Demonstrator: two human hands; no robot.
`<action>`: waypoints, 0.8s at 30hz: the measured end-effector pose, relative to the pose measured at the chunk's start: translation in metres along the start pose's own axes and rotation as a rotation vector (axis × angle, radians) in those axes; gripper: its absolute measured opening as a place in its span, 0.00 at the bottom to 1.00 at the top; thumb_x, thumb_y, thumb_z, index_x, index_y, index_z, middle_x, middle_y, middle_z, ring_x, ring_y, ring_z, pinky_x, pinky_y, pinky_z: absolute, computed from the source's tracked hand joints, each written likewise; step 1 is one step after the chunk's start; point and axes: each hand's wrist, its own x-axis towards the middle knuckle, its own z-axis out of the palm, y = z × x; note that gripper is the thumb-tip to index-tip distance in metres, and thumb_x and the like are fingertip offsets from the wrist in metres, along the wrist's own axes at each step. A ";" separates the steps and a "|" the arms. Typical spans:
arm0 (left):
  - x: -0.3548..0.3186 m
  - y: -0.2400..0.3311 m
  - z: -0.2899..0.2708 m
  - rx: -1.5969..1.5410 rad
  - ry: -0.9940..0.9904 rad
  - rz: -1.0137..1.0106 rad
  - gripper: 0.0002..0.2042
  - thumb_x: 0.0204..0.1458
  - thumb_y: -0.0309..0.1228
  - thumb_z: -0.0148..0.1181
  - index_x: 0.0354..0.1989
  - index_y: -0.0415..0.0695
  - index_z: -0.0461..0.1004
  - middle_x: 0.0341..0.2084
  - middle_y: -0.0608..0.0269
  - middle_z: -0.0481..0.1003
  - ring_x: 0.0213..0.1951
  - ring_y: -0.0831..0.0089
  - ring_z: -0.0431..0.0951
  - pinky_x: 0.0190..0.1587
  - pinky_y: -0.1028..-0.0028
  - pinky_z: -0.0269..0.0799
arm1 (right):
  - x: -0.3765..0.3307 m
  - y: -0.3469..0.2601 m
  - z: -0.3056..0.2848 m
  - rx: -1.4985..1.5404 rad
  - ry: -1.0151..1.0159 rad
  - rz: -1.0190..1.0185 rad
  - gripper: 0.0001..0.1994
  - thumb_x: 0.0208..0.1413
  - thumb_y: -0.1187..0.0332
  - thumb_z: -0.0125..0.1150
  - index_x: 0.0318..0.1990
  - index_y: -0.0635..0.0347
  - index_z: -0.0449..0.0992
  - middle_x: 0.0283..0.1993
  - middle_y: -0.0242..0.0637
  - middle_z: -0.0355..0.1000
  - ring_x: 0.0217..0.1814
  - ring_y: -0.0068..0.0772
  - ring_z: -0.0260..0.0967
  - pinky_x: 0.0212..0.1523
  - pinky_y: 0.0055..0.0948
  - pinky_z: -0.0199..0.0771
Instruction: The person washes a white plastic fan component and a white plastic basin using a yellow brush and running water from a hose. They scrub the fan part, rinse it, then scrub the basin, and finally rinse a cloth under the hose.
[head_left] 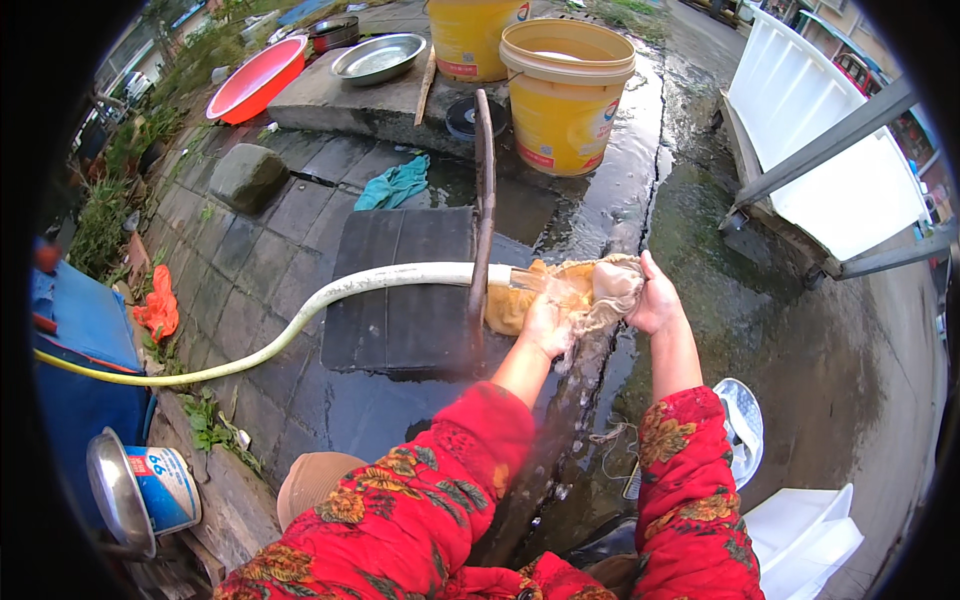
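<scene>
Water pours from the end of a white hose (400, 275) over a wet, beige, cloth-like piece (617, 290) with crumpled edges; its exact kind is unclear. My left hand (552, 322) grips its near-left edge, close to the stream. At its right edge, my right hand (658, 298) has thumb and fingers closed on it. Just under the hose end, left of my left hand, lies a yellowish-brown soft thing (508, 310). The hose passes a thin upright brown bar (483, 190) and runs above a dark, flat, wet slab (395, 325).
Yellow buckets (566, 110) stand beyond my hands, beside a metal basin (380, 58) and a red basin (258, 80) by a raised slab. A teal cloth (393, 184) and a stone (248, 178) lie on the paving. A large white tub (800, 110) stands on a frame at right.
</scene>
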 end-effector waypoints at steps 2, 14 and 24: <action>0.000 0.005 -0.001 -0.044 0.002 -0.025 0.20 0.60 0.50 0.41 0.48 0.47 0.68 0.42 0.59 0.73 0.36 0.61 0.77 0.31 0.63 0.78 | 0.004 0.006 -0.002 -0.049 0.002 0.007 0.25 0.64 0.48 0.37 0.48 0.61 0.70 0.46 0.43 0.74 0.47 0.43 0.72 0.52 0.44 0.70; -0.012 -0.011 0.018 0.380 0.085 0.072 0.34 0.53 0.67 0.35 0.50 0.48 0.67 0.47 0.64 0.71 0.52 0.68 0.68 0.52 0.63 0.64 | 0.027 0.071 0.007 -0.648 -0.125 -0.137 0.17 0.57 0.66 0.56 0.53 0.59 0.70 0.51 0.36 0.72 0.51 0.30 0.69 0.50 0.31 0.69; -0.005 -0.045 -0.043 0.111 0.775 -0.093 0.27 0.56 0.55 0.44 0.53 0.44 0.65 0.43 0.55 0.71 0.46 0.59 0.72 0.48 0.56 0.68 | 0.018 0.082 -0.014 -0.122 0.389 -0.112 0.18 0.50 0.78 0.44 0.50 0.68 0.69 0.49 0.49 0.71 0.47 0.45 0.72 0.49 0.42 0.74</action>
